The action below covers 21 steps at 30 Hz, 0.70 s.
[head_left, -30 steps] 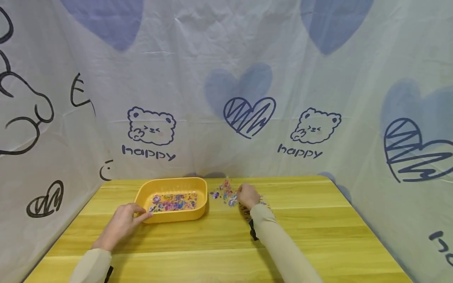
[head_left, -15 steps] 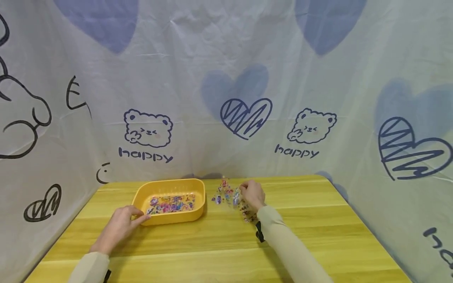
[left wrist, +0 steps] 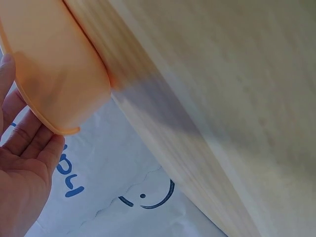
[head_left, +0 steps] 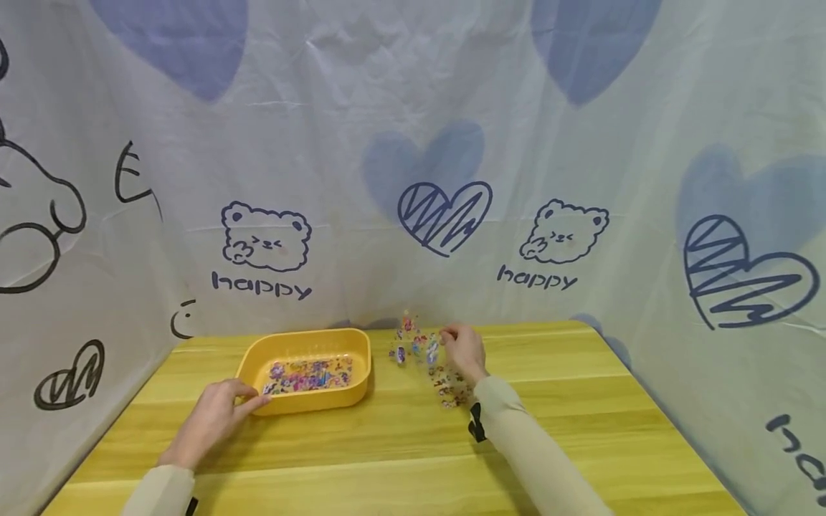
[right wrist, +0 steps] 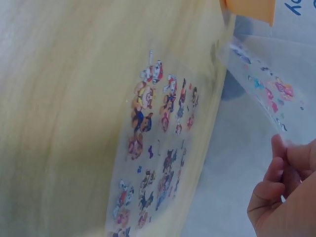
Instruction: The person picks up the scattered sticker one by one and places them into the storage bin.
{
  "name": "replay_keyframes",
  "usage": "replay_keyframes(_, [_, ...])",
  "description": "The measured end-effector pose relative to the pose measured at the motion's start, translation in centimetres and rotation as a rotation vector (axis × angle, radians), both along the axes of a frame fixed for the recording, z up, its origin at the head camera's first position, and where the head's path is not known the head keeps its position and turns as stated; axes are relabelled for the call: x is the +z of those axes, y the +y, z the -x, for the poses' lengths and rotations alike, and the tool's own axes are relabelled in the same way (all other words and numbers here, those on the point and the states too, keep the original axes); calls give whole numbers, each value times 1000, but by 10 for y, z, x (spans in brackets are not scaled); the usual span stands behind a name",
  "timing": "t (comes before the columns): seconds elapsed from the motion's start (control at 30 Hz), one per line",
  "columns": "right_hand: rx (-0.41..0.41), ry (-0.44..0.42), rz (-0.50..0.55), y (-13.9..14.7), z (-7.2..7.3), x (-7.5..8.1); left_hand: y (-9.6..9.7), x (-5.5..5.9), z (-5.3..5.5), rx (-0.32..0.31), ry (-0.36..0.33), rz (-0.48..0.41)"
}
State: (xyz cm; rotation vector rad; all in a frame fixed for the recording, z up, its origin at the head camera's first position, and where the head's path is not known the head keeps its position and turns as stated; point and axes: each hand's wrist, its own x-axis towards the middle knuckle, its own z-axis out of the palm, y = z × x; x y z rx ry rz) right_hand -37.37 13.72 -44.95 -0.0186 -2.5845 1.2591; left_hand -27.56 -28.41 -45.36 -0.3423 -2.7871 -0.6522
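Observation:
My left hand (head_left: 209, 423) holds the near left corner of a yellow plastic tray (head_left: 323, 400), thumb over the rim and fingers under it in the left wrist view. Colourful sticker prints (head_left: 303, 375) lie on the tray floor. To the tray's right, my right hand (head_left: 466, 352) pinches the edge of a clear sticker sheet (right wrist: 276, 91), which stands tilted up off the table. Beneath that hand a second clear sticker sheet (right wrist: 148, 153) with small cartoon figures lies flat, partly hidden by the hand in the head view.
Everything stands on a yellow wood-grain table (head_left: 361, 459). Behind it and at both sides hangs a white cloth (head_left: 361, 165) printed with hearts, bears and the word happy, close to the table's back edge.
My right hand has raised the clear sticker sheet from lying low to standing tilted up, uncovering more of the sheet below. My left hand stays on the tray corner. The head view has shifted slightly.

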Motion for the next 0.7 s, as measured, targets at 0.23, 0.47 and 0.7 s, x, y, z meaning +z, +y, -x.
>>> replay_keyframes(0.23, [44, 24, 66, 3, 2, 2, 0, 1, 0, 16, -44, 0])
replay_keyframes(0.47, [54, 29, 142, -2, 4, 7, -1, 0, 0, 12, -21, 7])
replay_keyframes(0.7, [67, 42, 239, -4, 3, 12, -3, 1, 2, -7, -14, 11])
